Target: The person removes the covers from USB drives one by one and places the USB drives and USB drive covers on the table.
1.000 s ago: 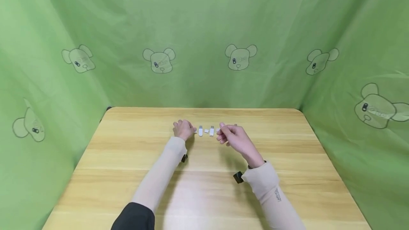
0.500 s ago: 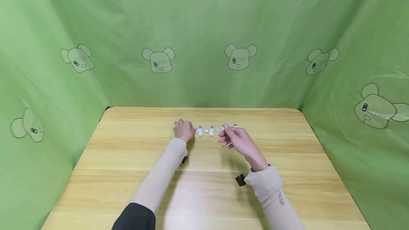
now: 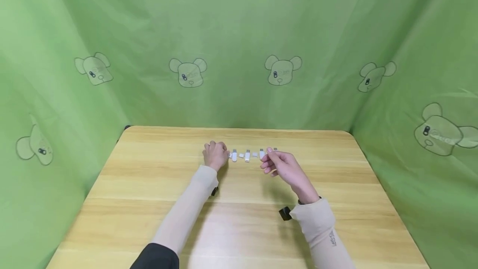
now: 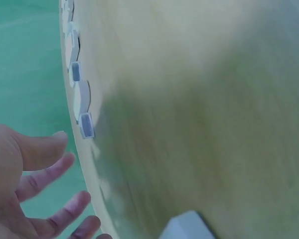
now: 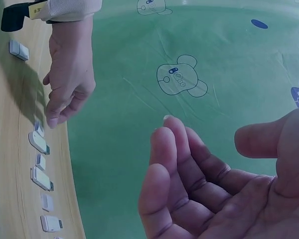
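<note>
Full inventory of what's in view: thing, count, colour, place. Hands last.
Table: 1, light wood, under both hands
Green curtain: panel count unclear, green, around the table
Bear-head prints: 6 in head view, dark outlines, on curtain
USB sticks: 4, white, uncapped, row near far edge
USB caps: at least 3, white, in the row
Block: 1, white, left of the row, maybe a capped stick
Wrist cameras: 2, black, one per wrist
Sleeves: 2, cream, forearms
Left hand: 1, bare, row's left end
Right hand: 1, bare, row's right end

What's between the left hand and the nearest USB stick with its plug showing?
A white cap lies between the left hand and that stick in the right wrist view.
</note>
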Motion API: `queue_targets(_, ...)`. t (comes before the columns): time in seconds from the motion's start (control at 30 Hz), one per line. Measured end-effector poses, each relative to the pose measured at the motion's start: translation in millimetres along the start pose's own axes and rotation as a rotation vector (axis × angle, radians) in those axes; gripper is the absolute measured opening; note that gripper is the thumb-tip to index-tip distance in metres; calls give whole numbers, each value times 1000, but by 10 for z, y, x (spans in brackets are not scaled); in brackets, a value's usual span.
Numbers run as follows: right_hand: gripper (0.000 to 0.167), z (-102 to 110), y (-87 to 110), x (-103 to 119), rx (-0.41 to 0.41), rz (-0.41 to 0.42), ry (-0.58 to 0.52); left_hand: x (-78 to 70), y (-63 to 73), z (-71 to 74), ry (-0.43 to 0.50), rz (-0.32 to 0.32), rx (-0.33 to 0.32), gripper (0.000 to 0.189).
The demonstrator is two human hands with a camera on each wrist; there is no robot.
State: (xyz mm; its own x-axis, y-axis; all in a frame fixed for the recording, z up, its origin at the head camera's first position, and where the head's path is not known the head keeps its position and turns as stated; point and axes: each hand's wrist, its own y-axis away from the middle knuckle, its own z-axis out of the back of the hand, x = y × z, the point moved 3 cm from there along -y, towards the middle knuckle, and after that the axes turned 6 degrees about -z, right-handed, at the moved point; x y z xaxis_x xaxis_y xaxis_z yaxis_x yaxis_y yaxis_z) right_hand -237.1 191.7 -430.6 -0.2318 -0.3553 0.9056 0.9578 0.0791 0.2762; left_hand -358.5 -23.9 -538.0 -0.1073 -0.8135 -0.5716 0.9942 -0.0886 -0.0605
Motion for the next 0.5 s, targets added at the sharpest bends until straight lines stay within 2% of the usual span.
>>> queue_targets(0.23,48,26,16,-20,9,2,3,18,-17,-20,-36,-73,23,20)
queue_targets(0.37,49,65,16,-35,2,10,11,41,-35,-12,-71,-84,19,17)
queue_targets(0.5,49,77,26,-53,5,2,9,49,-40,-17,-62,-97,29,20)
